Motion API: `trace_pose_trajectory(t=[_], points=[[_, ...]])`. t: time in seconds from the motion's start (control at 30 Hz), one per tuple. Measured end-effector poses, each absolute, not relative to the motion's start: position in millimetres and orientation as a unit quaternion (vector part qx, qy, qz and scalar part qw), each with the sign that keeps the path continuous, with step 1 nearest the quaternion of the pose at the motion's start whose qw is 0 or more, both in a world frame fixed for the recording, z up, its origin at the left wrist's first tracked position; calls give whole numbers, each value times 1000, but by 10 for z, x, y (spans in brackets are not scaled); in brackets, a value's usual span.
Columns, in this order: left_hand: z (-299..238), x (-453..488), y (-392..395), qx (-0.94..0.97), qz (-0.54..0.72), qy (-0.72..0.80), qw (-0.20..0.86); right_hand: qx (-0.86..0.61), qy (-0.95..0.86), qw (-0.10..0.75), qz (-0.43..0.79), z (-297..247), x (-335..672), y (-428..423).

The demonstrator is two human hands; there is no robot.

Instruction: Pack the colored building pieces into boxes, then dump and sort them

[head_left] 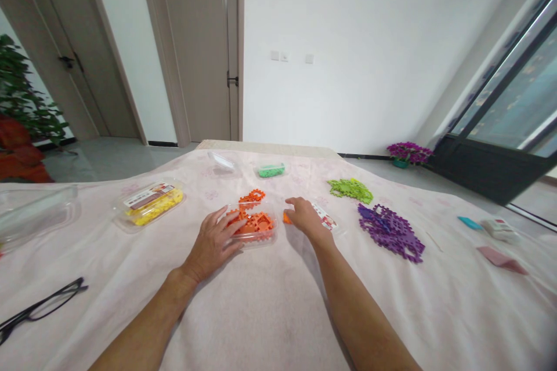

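My left hand [216, 236] has its fingers spread over the left side of a clear plastic box [275, 236], the fingertips on the orange gear-edged plastic pieces [251, 224] in it. More orange pieces [252, 198] show at the box's far edge. To the right of the box, my right hand [306, 219] is curled palm down around a small orange piece [286, 218], mostly hidden under the fingers. A clear lid with a printed label [325, 217] lies partly behind that hand.
On the left are a yellow-filled box [150, 204], an open clear box [37, 217] and eyeglasses [43, 307]. Farther back sit a green-filled box [271, 170] and a clear lid [223, 161]. Lime pieces [350, 189] and purple pieces [390, 232] lie on the right.
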State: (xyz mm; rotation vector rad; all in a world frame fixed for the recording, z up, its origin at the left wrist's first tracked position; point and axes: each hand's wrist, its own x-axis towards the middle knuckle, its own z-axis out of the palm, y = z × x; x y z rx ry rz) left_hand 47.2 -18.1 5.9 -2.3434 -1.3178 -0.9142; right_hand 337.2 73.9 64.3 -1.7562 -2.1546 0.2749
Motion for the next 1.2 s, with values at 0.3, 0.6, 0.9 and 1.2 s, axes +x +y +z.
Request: trace_pose_trajectory(t=[0.3, 0.6, 0.9, 1.2], points=[[21, 405, -116, -824, -363, -422, 104, -624, -776, 45, 76, 543, 3519, 784], [67, 394, -173, -817, -360, -435, 121, -628, -768, 97, 76, 589, 3494, 767], [69, 406, -168, -829, -342, -429, 109, -490, -805, 272, 196, 845, 3177, 571], [-6, 385, -137, -827, -339, -434, 109, -416, -857, 248, 177, 810, 3040, 504]])
